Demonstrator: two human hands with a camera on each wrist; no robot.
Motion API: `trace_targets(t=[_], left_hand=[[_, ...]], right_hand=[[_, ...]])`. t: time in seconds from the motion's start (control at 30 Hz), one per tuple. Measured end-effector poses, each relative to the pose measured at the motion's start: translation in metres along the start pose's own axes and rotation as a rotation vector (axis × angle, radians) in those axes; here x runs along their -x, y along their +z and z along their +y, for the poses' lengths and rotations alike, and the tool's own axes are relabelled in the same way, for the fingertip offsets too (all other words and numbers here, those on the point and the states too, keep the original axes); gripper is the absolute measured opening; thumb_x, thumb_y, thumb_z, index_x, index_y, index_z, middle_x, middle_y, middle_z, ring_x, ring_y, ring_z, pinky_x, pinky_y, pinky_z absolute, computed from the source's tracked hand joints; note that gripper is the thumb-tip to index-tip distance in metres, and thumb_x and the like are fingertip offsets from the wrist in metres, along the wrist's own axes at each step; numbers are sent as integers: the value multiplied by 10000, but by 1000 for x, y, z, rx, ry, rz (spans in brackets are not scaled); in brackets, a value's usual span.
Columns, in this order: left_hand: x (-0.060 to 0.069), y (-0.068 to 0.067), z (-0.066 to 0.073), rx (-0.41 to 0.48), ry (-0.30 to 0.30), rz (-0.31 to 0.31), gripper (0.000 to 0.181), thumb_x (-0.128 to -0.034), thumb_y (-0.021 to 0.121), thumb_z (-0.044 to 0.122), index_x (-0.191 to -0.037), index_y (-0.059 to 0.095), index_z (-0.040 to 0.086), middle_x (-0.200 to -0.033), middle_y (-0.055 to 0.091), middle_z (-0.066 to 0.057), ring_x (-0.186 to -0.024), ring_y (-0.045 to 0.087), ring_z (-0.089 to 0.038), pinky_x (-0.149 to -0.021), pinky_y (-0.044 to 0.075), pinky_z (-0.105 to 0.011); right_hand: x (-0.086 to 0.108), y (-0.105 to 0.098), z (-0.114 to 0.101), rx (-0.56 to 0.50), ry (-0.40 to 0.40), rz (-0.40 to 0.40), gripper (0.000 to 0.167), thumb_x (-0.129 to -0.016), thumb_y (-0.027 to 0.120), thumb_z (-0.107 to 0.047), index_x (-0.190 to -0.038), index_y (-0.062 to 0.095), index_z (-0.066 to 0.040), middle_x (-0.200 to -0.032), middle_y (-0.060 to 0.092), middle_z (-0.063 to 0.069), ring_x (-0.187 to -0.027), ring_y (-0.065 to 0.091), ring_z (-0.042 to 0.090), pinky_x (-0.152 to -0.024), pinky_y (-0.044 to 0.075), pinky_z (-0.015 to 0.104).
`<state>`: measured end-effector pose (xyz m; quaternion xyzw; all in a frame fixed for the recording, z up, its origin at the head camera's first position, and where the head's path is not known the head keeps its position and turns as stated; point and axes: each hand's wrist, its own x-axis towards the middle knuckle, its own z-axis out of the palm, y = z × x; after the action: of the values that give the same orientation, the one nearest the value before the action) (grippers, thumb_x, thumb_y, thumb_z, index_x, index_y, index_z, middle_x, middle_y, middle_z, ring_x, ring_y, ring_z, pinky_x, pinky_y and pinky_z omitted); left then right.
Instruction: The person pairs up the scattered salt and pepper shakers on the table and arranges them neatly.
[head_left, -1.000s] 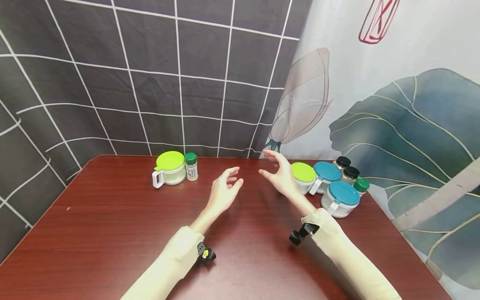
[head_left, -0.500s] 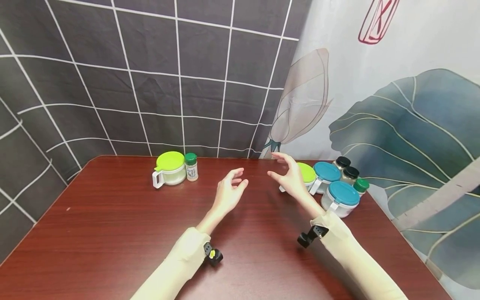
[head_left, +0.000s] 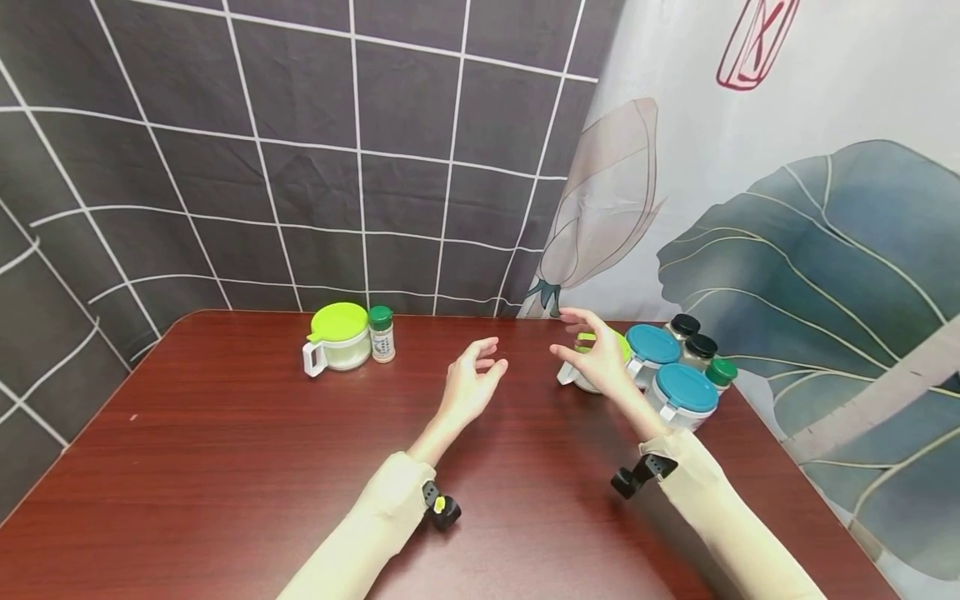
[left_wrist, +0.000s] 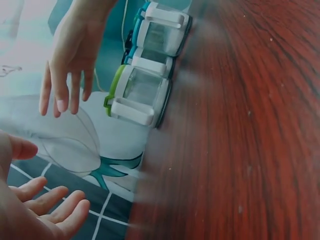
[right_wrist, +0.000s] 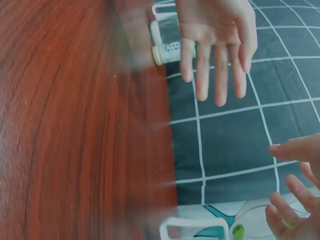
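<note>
Above the middle of the table, my left hand (head_left: 468, 383) hovers with loosely bent fingers and holds nothing. My right hand (head_left: 602, 360) is in the air to its right, thumb and fingers spread apart, also holding nothing. It partly covers a white-handled jar with a lime-green lid (head_left: 621, 345) in the head view. In the left wrist view that jar (left_wrist: 142, 92) stands apart from the right hand (left_wrist: 75, 60). Beside it are two jars with blue lids, one farther back (head_left: 653, 343) and one nearer (head_left: 686, 387).
Two black-capped bottles, one at the back (head_left: 683, 325) and one nearer (head_left: 701, 348), and a green-capped shaker (head_left: 722, 372) stand right of the jars. At the back left are another lime-lidded jar (head_left: 339, 336) and a green-capped shaker (head_left: 382, 335). A gridded curtain (head_left: 300, 183) hangs behind the table (head_left: 225, 467).
Both hands have drifted to the right over the table, the right one now in front of the lime-lidded jar. The jars and bottles have stayed in place.
</note>
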<state>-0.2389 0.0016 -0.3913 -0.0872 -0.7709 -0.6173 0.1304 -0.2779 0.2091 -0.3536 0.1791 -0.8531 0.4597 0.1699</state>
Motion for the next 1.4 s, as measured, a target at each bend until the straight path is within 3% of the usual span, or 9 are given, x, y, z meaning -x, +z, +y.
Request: trace_targets(t=[0.2, 0.4, 0.6, 0.67, 0.87, 0.93, 1.1, 1.3, 1.4], left_hand=[[-2, 9, 0, -31, -5, -18, 386, -887, 626, 125, -1263, 590, 46, -1245, 645, -169, -1075, 653, -351, -928, 511, -450], [-2, 18, 1, -45, -13, -50, 385, -883, 631, 136, -1258, 592, 55, -1239, 652, -156, -1068, 661, -341, -921, 515, -441], [-2, 28, 2, -27, -16, -65, 382, -883, 632, 134, -1253, 594, 45, -1234, 651, -164, -1067, 658, -352, -927, 503, -476], [-1, 31, 3, -32, -22, -74, 380, -887, 633, 141, -1254, 595, 49, -1237, 650, -163, -1069, 659, -341, -927, 505, -466], [2, 40, 2, -32, -24, -98, 392, -885, 639, 150, -1261, 590, 49, -1251, 637, -179, -1075, 655, -340, -919, 510, -447], [2, 43, 2, -29, -25, -101, 393, -885, 639, 150, -1260, 589, 47, -1249, 639, -175, -1077, 653, -345, -922, 508, -449], [3, 51, 4, -38, -29, -117, 388, -890, 636, 160, -1262, 588, 60, -1248, 640, -165, -1077, 655, -334, -924, 509, -426], [9, 64, 9, -54, -47, -149, 387, -893, 632, 178, -1267, 591, 88, -1238, 652, -145, -1068, 666, -297, -904, 524, -362], [13, 70, 9, -53, -55, -168, 404, -887, 632, 177, -1274, 586, 73, -1229, 657, -147, -1057, 672, -286, -898, 526, -356]], right_hand=[[1, -14, 6, 41, 13, 5, 529, -754, 789, -38, -1246, 596, -65, -1192, 652, 154, -990, 622, 170, -848, 543, 448], [6, -28, 15, 31, 54, 6, 544, -778, 785, -86, -1280, 576, -76, -1226, 643, 151, -1041, 625, 297, -829, 554, 304], [14, -36, -17, 64, 71, 1, 524, -789, 738, 19, -1276, 544, 38, -1242, 607, 243, -1081, 595, 420, -879, 517, 517], [16, -39, -24, 89, 67, -1, 515, -793, 729, 31, -1271, 539, 56, -1250, 597, 255, -1063, 597, 392, -884, 500, 550], [12, -46, 2, 98, 51, 14, 537, -796, 748, -13, -1291, 543, 9, -1262, 602, 229, -1013, 568, 119, -894, 499, 523], [10, -48, 13, 106, 38, 14, 548, -794, 760, -43, -1298, 547, -17, -1247, 612, 218, -1021, 577, 137, -898, 496, 522], [7, -55, 30, 122, -9, -3, 536, -795, 769, -79, -1287, 558, -55, -1193, 629, 220, -1077, 593, 355, -895, 492, 534], [6, -65, 37, 163, -53, -35, 518, -796, 762, -65, -1275, 565, -58, -1180, 635, 191, -1032, 586, 257, -885, 498, 536], [8, -69, 39, 165, -68, -33, 521, -792, 759, -44, -1275, 563, -41, -1182, 631, 196, -1037, 578, 273, -884, 495, 540]])
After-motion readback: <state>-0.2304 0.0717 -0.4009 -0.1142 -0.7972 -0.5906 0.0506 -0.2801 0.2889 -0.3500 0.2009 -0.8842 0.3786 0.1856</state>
